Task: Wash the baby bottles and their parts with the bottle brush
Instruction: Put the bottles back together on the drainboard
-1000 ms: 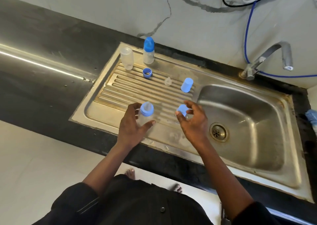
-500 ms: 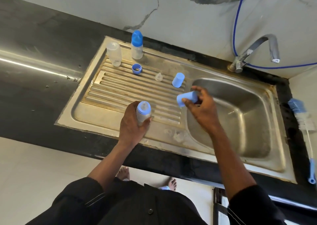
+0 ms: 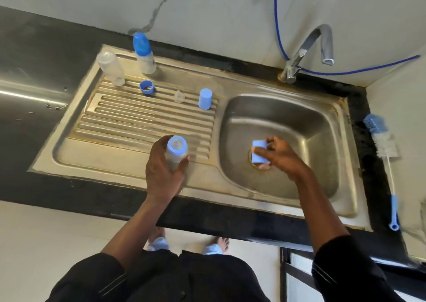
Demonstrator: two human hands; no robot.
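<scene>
Baby bottle (image 3: 176,154) is upright at the front of the draining board (image 3: 138,122) with its ring and teat on. My left grip (image 3: 163,175) is curled round its body; I can't tell if the base rests on the metal. My right grip (image 3: 282,157) pinches a blue cap (image 3: 259,152) between thumb and fingers, over the drain in the basin (image 3: 311,126).

The step, I judge, is to park the cap in the basin and then strip the bottle. To do it well, I lower the cap close to the steel before releasing so it doesn't bounce or roll, and keep it off the drain hole. The bottle looks light and tippy, so I hold it firm.

The brush (image 3: 381,140) lies untouched on the counter (image 3: 374,179), right of the sink. No water shows at the tap (image 3: 322,43).
</scene>
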